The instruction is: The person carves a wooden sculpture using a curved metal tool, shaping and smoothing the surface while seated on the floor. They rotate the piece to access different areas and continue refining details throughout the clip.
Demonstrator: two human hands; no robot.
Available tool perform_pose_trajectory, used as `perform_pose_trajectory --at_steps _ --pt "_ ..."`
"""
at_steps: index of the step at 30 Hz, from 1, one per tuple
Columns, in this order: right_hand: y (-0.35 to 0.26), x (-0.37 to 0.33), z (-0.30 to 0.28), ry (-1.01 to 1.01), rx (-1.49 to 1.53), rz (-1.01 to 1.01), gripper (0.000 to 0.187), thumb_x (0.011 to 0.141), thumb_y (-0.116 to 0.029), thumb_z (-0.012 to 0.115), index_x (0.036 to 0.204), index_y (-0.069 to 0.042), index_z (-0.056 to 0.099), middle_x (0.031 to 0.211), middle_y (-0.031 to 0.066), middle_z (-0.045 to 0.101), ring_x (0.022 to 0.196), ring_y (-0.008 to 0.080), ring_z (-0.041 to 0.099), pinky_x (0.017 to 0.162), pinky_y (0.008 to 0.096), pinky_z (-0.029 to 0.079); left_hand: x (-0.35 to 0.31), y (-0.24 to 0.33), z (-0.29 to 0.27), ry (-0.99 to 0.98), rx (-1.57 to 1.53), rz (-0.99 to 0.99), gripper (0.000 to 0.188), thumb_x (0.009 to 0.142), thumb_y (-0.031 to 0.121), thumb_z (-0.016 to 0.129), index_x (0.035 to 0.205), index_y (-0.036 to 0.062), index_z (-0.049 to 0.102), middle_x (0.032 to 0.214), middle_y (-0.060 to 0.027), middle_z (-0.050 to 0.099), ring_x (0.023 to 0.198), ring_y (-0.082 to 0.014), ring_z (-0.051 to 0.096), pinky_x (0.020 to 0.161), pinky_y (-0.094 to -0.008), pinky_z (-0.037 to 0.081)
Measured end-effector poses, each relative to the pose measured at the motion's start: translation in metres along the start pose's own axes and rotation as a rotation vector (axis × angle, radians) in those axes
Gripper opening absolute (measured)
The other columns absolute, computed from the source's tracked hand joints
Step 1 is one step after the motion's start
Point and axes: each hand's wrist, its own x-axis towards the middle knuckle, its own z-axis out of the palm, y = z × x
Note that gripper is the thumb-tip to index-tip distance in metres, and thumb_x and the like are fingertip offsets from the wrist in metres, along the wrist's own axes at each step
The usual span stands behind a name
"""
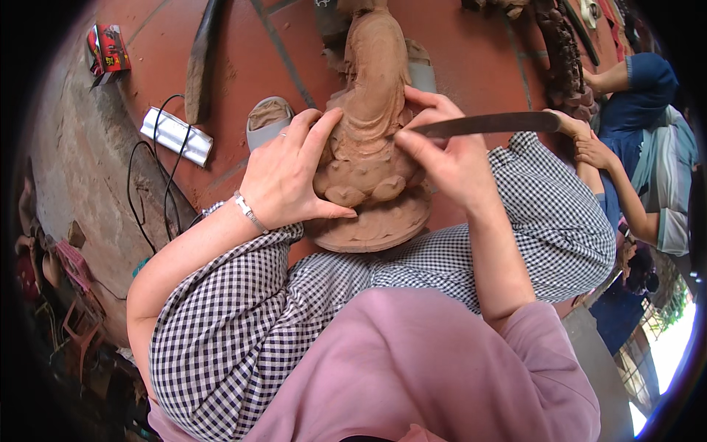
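A brown carved statue (374,81) stands upright between my knees, its draped figure rising from a petalled round base (372,225). My left hand (283,173) grips its left side, fingers along the drapery and thumb across the petals. A bracelet circles that wrist. My right hand (449,151) pinches a long, flat dark carving tool (501,124) against the statue's right side. The tool's long end sticks out to the right, and its tip meets the carving near the lower folds. Whether that tip is a blade or a file is too small to tell.
A dark wooden club-like piece (202,66) lies on the red tiles (243,44), ahead and left. Nearby are a silver box (177,136), a black cable (131,195) and a red-black packet (109,50). Another person's hands (595,151) are at the right, near dark carved wood (560,59).
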Motion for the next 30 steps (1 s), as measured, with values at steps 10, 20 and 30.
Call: perform_pose_trajectory --at_steps 10,20,30 --pt "-0.001 -0.007 0.027 0.131 -0.134 -0.203 0.015 0.088 -0.014 0.077 0.097 -0.002 0.076 0.126 0.0226 0.060 0.112 0.0318 0.063 0.087 0.0343 0.056 0.000 -0.002 0.003 0.052 0.014 0.028 0.130 0.050 0.063 0.091 0.153 0.0077 0.033 0.141 -0.0188 0.050 0.112 -0.0384 0.065 0.085 -0.0458 0.058" --pt "0.002 -0.005 0.020 0.126 -0.092 -0.211 0.013 0.086 -0.010 0.078 0.096 -0.001 0.076 0.118 0.0198 0.070 0.102 0.0251 0.069 0.088 0.0342 0.056 0.001 -0.004 0.003 0.032 0.026 0.038 0.129 0.053 0.064 0.089 0.153 0.0067 0.033 0.138 -0.0216 0.049 0.111 -0.0377 0.064 0.085 -0.0445 0.058" --pt "0.009 0.003 0.010 0.091 -0.125 -0.267 0.015 0.087 -0.007 0.077 0.100 0.000 0.077 0.111 0.0138 0.073 0.097 0.0176 0.070 0.081 0.0288 0.057 0.000 -0.003 0.000 -0.002 -0.007 -0.009 0.129 0.051 0.060 0.092 0.153 0.0063 0.033 0.141 -0.0208 0.050 0.116 -0.0394 0.063 0.089 -0.0457 0.057"
